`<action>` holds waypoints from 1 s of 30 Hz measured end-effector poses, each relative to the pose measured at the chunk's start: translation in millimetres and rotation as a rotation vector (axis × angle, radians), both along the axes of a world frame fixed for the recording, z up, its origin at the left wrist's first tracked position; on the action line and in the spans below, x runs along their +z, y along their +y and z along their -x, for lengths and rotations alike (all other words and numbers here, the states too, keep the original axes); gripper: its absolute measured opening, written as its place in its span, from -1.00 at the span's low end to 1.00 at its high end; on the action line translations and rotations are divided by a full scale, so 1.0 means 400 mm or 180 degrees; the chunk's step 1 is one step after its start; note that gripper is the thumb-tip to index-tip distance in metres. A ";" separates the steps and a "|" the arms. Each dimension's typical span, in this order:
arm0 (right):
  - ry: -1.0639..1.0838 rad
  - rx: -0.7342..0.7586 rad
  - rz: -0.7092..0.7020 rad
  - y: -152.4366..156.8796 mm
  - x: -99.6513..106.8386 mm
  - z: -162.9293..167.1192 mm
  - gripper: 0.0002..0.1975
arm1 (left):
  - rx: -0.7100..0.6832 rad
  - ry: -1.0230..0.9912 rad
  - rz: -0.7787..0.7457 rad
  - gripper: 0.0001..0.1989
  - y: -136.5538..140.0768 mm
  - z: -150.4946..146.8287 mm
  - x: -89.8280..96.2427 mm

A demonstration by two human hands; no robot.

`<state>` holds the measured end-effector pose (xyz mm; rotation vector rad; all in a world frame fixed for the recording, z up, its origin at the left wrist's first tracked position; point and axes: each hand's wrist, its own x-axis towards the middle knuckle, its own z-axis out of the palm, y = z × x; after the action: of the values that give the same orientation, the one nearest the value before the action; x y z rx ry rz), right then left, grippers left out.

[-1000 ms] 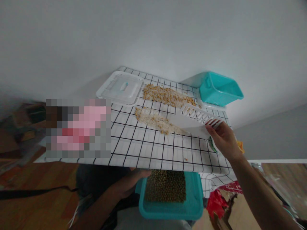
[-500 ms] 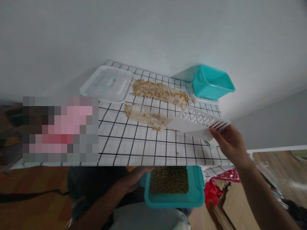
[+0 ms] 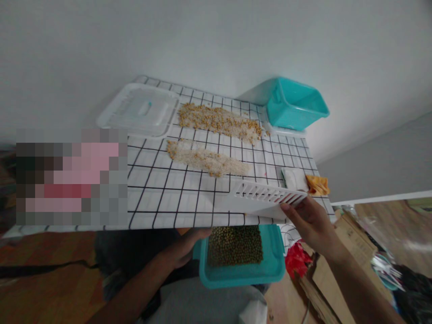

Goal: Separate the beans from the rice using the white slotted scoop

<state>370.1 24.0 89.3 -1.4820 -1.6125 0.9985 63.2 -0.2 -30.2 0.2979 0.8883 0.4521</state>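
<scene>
My right hand (image 3: 310, 225) is closed on the end of a white slotted plastic panel (image 3: 226, 202), tilted low over the front of the checked tabletop. Below the table's front edge, my left hand (image 3: 185, 247) grips the left side of a teal plastic container (image 3: 243, 276). Small greenish-brown beans (image 3: 236, 247) lie in that container, and its far part is hidden under the table edge. Behind the panel, a near strip of pale grains with some yellow beans (image 3: 209, 163) lies on the cloth. Farther back is a second strip, thicker with yellow beans (image 3: 219, 121).
A clear plastic lid (image 3: 138, 110) lies at the back left. An upright teal bin (image 3: 297, 105) stands at the back right by the wall. A white packet (image 3: 295, 178) and an orange cloth (image 3: 317, 184) sit near the right edge. Cardboard (image 3: 354, 234) is on the floor.
My right hand has drawn the white panel away from the near grain strip to the table's front edge. The packet and orange cloth have come into sight. My left hand still holds the container.
</scene>
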 end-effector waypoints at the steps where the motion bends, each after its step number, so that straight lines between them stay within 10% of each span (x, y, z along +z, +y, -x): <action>1: 0.0005 0.0005 0.0017 -0.009 0.003 0.011 -0.82 | 0.0025 -0.0023 -0.0027 -0.62 -0.005 0.004 0.002; 9: 0.0206 -0.0109 -0.0118 -0.047 0.014 0.040 -0.80 | 0.0301 -0.0090 -0.0078 -0.45 -0.059 0.048 0.002; 30: 0.0055 -0.0695 -0.1255 0.194 -0.045 0.124 -0.75 | 0.1644 0.0233 0.0028 -0.29 -0.176 0.123 -0.049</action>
<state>320.5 101.6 71.4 -1.3346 -1.4928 0.5326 13.9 -70.4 -49.9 0.0720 1.0389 0.9187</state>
